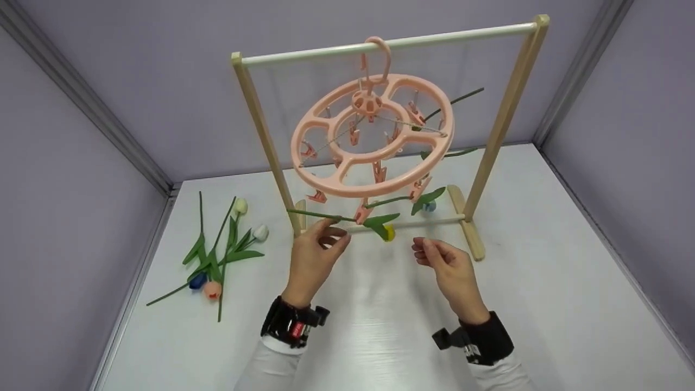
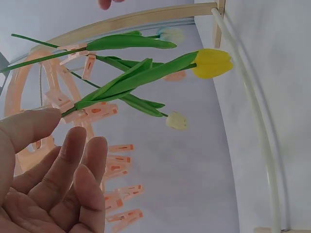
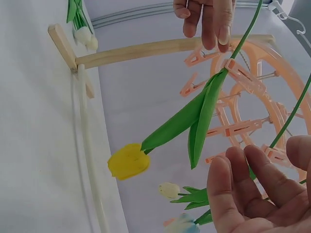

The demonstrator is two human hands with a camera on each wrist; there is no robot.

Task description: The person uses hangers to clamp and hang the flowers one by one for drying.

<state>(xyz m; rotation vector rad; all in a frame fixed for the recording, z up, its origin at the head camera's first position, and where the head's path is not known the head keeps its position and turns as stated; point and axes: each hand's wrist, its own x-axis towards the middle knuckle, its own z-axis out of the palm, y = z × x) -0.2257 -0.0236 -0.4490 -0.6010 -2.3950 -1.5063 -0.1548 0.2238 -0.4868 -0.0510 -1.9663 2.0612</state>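
A yellow tulip [image 1: 390,233] with green leaves hangs sideways from a pink clothespin [image 3: 245,76] of a round pink hanger [image 1: 361,191]. The clothespin clamps its stem near the leaves. My left hand [image 1: 316,255] is beside that stem, fingers loosely bent; in the left wrist view a fingertip overlaps the stem, and contact is unclear. To the right and below the flower, my right hand [image 1: 453,274] is raised with relaxed, slightly curled fingers and nothing between them. Behind, a pale blue tulip [image 1: 429,206] and a cream tulip [image 2: 176,121] also hang from the hanger.
The hanger hooks over the white bar [image 1: 461,37] of a wooden stand [image 1: 507,108]. Several loose tulips lie on the white table [image 1: 543,304] at left, among them a dark blue tulip [image 1: 197,281] and a peach tulip [image 1: 212,290]. Grey walls surround the table.
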